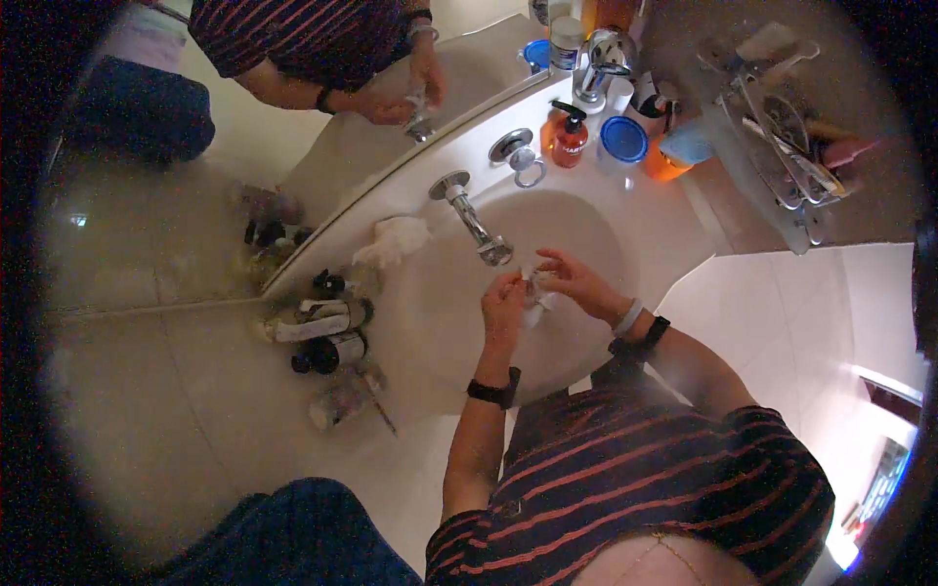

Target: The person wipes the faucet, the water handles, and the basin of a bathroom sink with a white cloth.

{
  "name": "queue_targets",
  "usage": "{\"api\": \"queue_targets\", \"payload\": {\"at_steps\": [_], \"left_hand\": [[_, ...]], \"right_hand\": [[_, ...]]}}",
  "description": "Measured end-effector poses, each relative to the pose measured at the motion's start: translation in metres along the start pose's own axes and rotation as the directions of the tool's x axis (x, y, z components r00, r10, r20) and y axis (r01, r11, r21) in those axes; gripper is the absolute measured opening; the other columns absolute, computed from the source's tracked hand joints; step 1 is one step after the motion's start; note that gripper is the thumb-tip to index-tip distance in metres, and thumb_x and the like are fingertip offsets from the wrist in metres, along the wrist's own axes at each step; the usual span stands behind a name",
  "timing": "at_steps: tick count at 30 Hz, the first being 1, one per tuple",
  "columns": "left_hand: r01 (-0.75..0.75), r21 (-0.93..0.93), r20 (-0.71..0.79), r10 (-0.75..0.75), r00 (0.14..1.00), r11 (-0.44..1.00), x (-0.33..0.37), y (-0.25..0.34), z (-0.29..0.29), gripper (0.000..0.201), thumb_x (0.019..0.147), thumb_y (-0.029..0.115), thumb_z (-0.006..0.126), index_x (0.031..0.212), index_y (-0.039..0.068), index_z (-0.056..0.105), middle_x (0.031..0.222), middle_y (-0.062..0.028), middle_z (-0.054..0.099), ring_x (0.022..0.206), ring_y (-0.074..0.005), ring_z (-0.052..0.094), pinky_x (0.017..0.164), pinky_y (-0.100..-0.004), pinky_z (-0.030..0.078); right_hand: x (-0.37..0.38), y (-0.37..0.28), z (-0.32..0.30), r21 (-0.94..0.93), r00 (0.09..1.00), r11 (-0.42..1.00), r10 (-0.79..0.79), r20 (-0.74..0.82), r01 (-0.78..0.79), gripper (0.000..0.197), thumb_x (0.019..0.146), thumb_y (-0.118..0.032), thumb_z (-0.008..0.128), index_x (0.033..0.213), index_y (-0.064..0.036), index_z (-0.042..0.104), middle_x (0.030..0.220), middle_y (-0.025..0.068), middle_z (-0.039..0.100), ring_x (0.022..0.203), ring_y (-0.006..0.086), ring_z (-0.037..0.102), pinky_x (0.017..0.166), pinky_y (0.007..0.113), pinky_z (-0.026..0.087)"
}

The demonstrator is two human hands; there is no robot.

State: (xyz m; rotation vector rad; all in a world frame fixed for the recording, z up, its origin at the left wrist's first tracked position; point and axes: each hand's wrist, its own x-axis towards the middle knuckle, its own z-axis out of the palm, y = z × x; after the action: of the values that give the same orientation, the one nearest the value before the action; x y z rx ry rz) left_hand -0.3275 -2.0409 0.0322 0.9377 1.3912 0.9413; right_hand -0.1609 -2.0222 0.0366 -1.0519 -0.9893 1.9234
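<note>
Over the white sink basin [440, 332], both my hands meet at a small whitish, partly see-through thing [532, 291]. Its kind is too blurred to make out. My left hand [502, 308] pinches it from the left, fingers closed. On the other side my right hand [578, 283] has it between thumb and fingers, with one finger stretched out above. Just beyond the hands, the chrome faucet [474, 225] points down into the basin. No running water shows at its spout. A crumpled white cloth [396, 240] lies on the rim to the left.
Behind the basin stand a chrome knob [516, 151], an amber pump bottle [569, 137] and a blue-lidded tub [624, 140]. A wire rack [782, 146] holds small items at the right. Several bottles [337, 332] lie on the left counter. A mirror [391, 156] runs along the back.
</note>
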Motion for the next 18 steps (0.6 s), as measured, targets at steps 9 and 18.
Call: {"api": "queue_targets", "payload": {"at_steps": [9,18], "left_hand": [[0.185,-0.522,0.020,-0.205,0.978,0.833,0.005,-0.026,-0.034,0.012,0.084,0.011,0.057,0.094,0.004,0.056,0.077,-0.0017,0.055,0.068,-0.0104,0.050,0.061,-0.0246,0.043],[0.201,-0.614,0.094,-0.182,0.979,0.763,0.008,-0.036,-0.037,0.008,0.088,0.014,0.048,0.089,0.007,0.051,0.086,-0.0052,0.056,0.075,-0.0175,0.055,0.069,-0.0338,0.048]], "right_hand": [[0.013,-0.009,-0.012,-0.487,0.993,0.866,0.088,-0.074,-0.113,0.026,0.083,-0.009,0.052,0.104,0.0004,0.061,0.094,0.0052,0.064,0.090,0.0133,0.058,0.085,0.027,0.044],[0.024,0.020,-0.023,-0.375,0.949,0.903,-0.281,-0.143,0.211,0.028,0.083,-0.014,0.051,0.108,-0.0024,0.057,0.107,0.0119,0.060,0.103,0.0236,0.055,0.090,0.034,0.043]]}}
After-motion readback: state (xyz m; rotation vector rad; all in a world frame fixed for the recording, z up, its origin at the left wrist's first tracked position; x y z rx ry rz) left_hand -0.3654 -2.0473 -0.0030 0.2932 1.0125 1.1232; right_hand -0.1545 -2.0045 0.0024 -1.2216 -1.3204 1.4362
